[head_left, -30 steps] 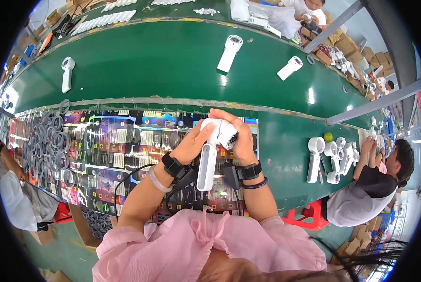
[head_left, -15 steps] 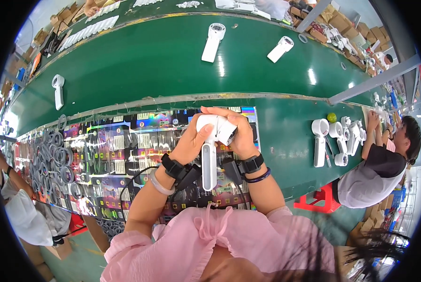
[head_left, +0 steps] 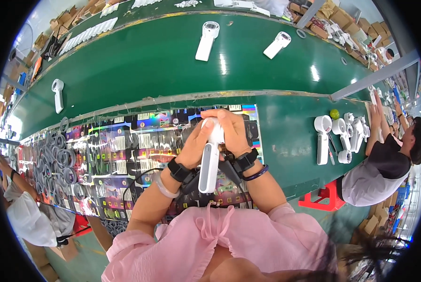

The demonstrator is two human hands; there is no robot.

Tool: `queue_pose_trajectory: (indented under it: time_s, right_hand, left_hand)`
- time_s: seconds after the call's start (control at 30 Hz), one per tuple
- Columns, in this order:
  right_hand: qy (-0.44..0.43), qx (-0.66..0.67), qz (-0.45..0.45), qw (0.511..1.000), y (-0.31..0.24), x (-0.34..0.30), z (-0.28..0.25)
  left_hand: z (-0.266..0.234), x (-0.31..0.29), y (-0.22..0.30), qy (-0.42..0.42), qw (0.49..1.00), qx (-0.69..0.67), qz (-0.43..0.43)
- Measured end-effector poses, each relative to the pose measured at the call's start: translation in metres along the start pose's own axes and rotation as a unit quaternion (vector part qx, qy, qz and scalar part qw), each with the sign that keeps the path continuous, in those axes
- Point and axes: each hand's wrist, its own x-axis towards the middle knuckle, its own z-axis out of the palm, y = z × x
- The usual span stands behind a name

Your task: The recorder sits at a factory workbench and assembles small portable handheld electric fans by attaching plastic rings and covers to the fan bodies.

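Both left hand (head_left: pixel 194 144) and right hand (head_left: pixel 234 134) grip the white gadget (head_left: pixel 209 169), dark end now hidden by fingers; looks mid-job tbh.

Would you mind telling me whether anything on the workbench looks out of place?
The round yellow-green object looks odd: it sits beside the white handheld devices at right, unlike them in colour. I see no spill.

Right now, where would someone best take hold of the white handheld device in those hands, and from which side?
I'd take the white device by its long, straight handle, probably from the near side, pinching its two long edges. The handle points toward the pink top, uncovered by fingers, while the left hand and right hand cup the rounded head.
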Motion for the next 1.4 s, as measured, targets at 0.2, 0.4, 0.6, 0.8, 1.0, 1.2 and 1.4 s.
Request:
queue_pose_trajectory:
  time_s: [0.2, 0.4, 0.6, 0.8, 1.0, 1.2, 1.4]
  right_hand:
    - [0.021, -0.076, -0.044, 0.996, 0.001, 0.003, 0.008]
    - [0.017, -0.087, -0.037, 0.995, -0.004, 0.001, 0.008]
    - [-0.044, 0.039, 0.068, 0.996, -0.002, 0.008, -0.01]
    - [-0.072, -0.034, 0.095, 0.992, -0.014, 0.01, 0.014]
    - [0.053, -0.221, -0.064, 0.972, 0.023, 0.0, -0.024]
    - [0.082, -0.046, -0.045, 0.995, 0.058, 0.004, -0.068]
    - [-0.181, -0.288, -0.168, 0.925, 0.01, -0.008, 0.025]
  left_hand:
    - [0.005, -0.001, -0.004, 0.008, 0.999, 0.043, 0.026]
    - [0.003, -0.003, -0.008, -0.009, 0.997, 0.063, 0.051]
    - [0.004, 0.0, -0.002, -0.015, 0.999, 0.03, 0.005]
    - [-0.011, -0.013, 0.015, -0.017, 1.0, -0.003, 0.026]
    - [-0.005, 0.023, -0.025, -0.112, 0.992, -0.052, 0.02]
    - [0.016, 0.01, -0.007, -0.127, 0.962, 0.18, 0.163]
    - [-0.006, -0.054, -0.01, -0.131, 0.95, 0.073, 0.275]
